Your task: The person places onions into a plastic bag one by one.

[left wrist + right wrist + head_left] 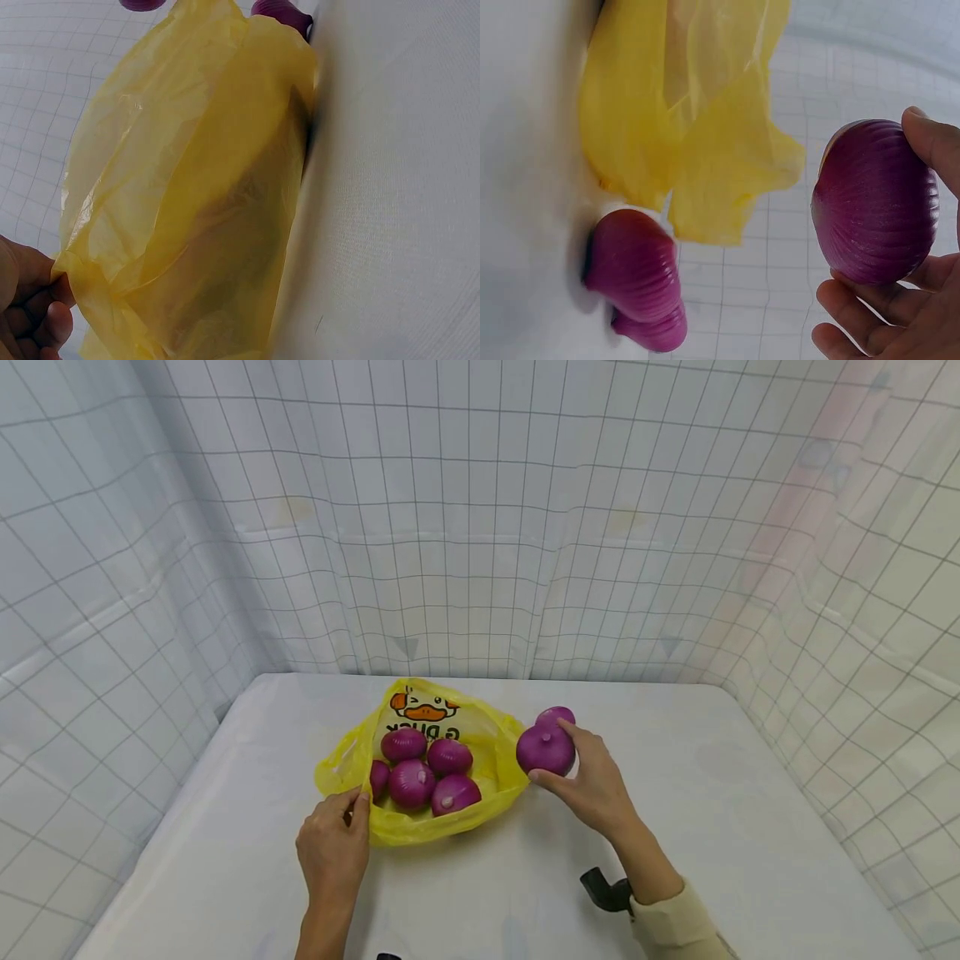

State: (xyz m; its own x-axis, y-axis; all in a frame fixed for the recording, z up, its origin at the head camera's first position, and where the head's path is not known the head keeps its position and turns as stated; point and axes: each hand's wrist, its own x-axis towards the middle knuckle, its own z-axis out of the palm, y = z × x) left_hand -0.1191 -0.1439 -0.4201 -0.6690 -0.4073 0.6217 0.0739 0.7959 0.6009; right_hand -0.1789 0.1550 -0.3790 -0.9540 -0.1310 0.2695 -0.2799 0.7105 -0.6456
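The red onion (545, 750) I have in my right hand (596, 789) is off the table, just right of the bag's mouth. My thumb and fingers pinch it from opposite sides; that looks secure enough, and squeezing harder would gain little on such a smooth, round skin. I'd carry it level and a little above the rim, so it doesn't catch the thin film.

My left hand (333, 843) pinches the near-left rim of the yellow plastic bag (442, 832). That light outward pull seems worth holding, because the slack side could fold over the mouth.

Inside, five red onions (412, 784) show; the leftmost is partly behind the rim, and I can't tell whether others lie beneath. Any contact with them should be gentle, or they may roll.

Beyond the bag's right side, toward the far edge of the table (720, 777), sit two loose onions (634, 262), which my right forearm should clear. A gridded curtain (465, 527) hangs behind the far edge.
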